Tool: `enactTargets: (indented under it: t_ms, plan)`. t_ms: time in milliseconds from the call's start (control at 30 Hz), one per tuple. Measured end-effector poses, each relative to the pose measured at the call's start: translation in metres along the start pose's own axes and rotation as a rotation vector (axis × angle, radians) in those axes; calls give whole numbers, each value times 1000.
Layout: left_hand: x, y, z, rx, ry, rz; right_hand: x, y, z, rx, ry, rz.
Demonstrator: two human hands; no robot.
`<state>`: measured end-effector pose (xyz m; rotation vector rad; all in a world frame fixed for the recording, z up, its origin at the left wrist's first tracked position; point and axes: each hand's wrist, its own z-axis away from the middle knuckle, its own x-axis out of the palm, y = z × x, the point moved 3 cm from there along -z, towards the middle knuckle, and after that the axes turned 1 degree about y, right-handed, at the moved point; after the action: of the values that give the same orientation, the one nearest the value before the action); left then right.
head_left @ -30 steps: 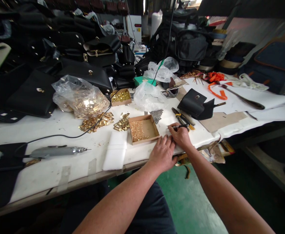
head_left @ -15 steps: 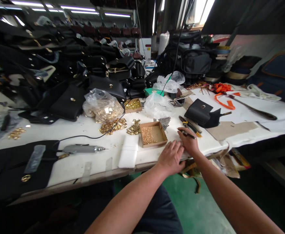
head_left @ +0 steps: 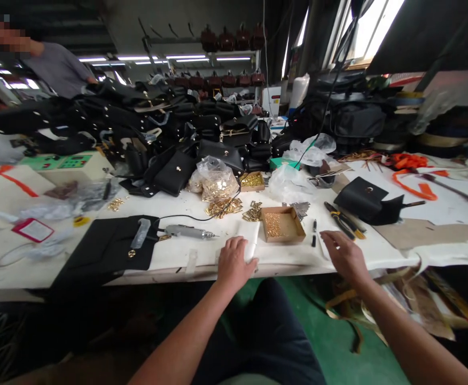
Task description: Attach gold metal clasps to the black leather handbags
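Observation:
My left hand [head_left: 234, 262] lies over the near part of a white, padded-looking block [head_left: 248, 235] at the table's front, thumb spread to the right. My right hand [head_left: 345, 255] hovers low at the table's front right, fingers loosely bent and apart; I make out nothing in them. Left of its fingertips a black pen [head_left: 314, 233] lies on the white tabletop. Between the hands stands a shallow cardboard box [head_left: 294, 235] with small gold pieces in it. Yellow-and-black pliers [head_left: 345, 220] rest just beyond my right hand.
Left on the table are a grey rotary tool [head_left: 188, 231] with a cord and a flat black leather piece [head_left: 109, 243]. Gold hardware [head_left: 221, 207] lies behind, beside a plastic bag [head_left: 213, 182]. Black bags [head_left: 173, 171] pile up at the back. A person [head_left: 53, 69] stands far left.
My right hand has let go of the pen, which now lies on the table. My left hand has moved left, from beside the right hand onto the white block. The view has turned left.

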<state>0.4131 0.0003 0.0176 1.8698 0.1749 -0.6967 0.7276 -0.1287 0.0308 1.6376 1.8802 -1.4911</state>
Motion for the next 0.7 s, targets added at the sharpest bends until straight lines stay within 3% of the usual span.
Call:
enactTargets:
  t_ms: [133,233,333,533,700]
  plan:
    - [-18,-9,-2,-112,88,156,32,-93,35,-35,-224,-351]
    - [-34,-13,5,-252,147,312,62,-140,48,105,-281,-515]
    - [-50,-15,21,-365,137,508,89,-167,48,177,-262,-630]
    - [-73,-9,69,-385,203,767,121,-211,60,51,-304,-625]
    - [-80,-24,95,-392,246,841,144,-220,76,245,-435,-699]
